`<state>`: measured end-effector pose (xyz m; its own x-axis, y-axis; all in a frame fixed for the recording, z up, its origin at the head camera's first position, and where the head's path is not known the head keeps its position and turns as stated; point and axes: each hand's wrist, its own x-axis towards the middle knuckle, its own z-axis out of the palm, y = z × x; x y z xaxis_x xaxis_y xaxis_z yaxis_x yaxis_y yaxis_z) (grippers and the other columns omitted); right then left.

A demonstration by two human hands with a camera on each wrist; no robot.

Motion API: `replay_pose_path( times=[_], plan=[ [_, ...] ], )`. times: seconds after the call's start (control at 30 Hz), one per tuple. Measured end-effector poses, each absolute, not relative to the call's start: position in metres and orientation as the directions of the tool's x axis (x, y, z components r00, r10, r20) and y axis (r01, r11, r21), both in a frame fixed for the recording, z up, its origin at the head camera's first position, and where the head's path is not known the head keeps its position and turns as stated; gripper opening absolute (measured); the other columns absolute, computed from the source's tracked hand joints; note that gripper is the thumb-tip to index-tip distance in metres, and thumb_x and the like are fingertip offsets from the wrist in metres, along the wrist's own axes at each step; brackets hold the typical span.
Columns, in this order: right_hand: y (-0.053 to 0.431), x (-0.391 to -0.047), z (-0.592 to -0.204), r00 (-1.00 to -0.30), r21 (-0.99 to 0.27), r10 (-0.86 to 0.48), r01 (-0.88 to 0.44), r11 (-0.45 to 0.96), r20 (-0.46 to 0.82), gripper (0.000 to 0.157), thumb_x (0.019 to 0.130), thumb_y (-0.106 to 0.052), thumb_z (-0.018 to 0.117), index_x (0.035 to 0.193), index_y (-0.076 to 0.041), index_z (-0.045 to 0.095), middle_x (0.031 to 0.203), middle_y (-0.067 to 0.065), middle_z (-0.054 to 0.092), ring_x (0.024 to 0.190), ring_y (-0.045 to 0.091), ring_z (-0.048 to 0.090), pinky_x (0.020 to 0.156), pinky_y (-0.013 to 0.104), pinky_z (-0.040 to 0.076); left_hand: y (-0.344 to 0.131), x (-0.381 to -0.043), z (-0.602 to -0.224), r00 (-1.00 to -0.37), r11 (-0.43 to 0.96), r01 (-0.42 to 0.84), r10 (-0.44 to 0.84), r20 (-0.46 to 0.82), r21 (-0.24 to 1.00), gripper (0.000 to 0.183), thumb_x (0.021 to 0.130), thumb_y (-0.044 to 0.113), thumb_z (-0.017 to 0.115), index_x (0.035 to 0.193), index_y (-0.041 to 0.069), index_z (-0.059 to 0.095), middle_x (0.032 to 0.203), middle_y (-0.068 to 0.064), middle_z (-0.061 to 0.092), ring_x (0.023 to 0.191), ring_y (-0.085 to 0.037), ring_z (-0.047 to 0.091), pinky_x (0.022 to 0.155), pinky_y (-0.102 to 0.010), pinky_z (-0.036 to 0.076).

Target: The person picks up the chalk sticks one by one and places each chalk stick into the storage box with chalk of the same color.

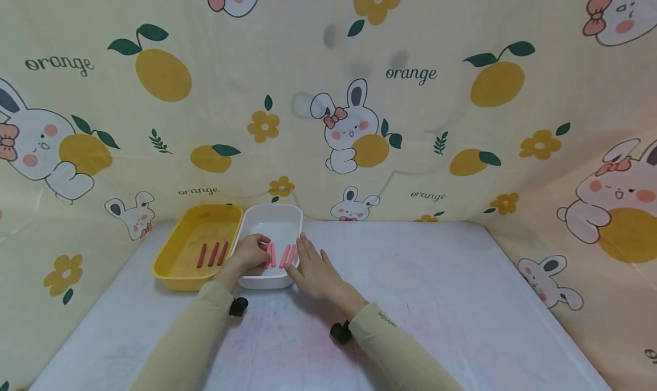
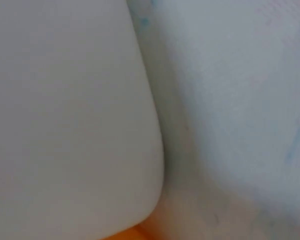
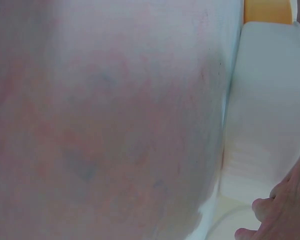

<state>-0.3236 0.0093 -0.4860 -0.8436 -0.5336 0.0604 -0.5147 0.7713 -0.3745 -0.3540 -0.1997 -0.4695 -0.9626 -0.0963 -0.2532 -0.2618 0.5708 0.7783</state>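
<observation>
A white tray [image 1: 272, 282] stands on the table, with several short pink sticks [image 1: 284, 256] lying side by side in it. My left hand [image 1: 250, 253] reaches over its left side, and its curled fingers pinch the leftmost pink stick [image 1: 267, 259], partly hidden by them. Against the tray's right rim rests my right hand [image 1: 319, 274], its fingers straight and pointing away from me. The left wrist view shows the tray's outer wall [image 2: 75, 120] but no fingers. In the right wrist view, part of the right hand [image 3: 285, 210] appears beside the white tray [image 3: 267, 110].
A yellow tray [image 1: 169, 274] adjoins the white one on the left and holds three dark red sticks [image 1: 213, 255]. Behind both hangs a patterned cloth [image 1: 308, 168]. The white tabletop [image 1: 436, 300] extends to the right and carries faint pink stains.
</observation>
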Motion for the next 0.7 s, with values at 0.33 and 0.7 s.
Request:
replay_pose_path(
  times=[0.33,0.7],
  plan=[
    [0.0104,-0.3225,-0.4823,-0.848,-0.378,-0.526,-0.506,0.775,0.057,0.080,0.109,-0.055,0.034,0.166,-0.004,0.011,0.175,0.008,0.004,0.160,0.024,0.012,0.126,0.056,0.016,-0.1978,-0.3528,-0.4668,-0.969,0.612,-0.238,-0.095,-0.229,0.754,0.055,0.085,0.000,0.073,0.137,-0.002,0.057,0.117,-0.018,0.060,0.100,-0.029,0.057,0.079,-0.029,0.053],
    [0.0116,-0.3227,-0.4779,-0.850,-0.400,-0.503,-0.520,0.755,0.156,0.074,0.108,-0.047,0.045,0.163,-0.002,0.025,0.172,0.010,0.021,0.158,0.028,0.023,0.125,0.056,0.020,-0.2001,-0.3494,-0.4667,-0.995,0.690,-0.094,-0.053,-0.080,0.718,0.051,0.093,0.007,0.066,0.143,0.000,0.055,0.129,-0.021,0.055,0.106,-0.031,0.055,0.096,-0.042,0.052]
  ],
)
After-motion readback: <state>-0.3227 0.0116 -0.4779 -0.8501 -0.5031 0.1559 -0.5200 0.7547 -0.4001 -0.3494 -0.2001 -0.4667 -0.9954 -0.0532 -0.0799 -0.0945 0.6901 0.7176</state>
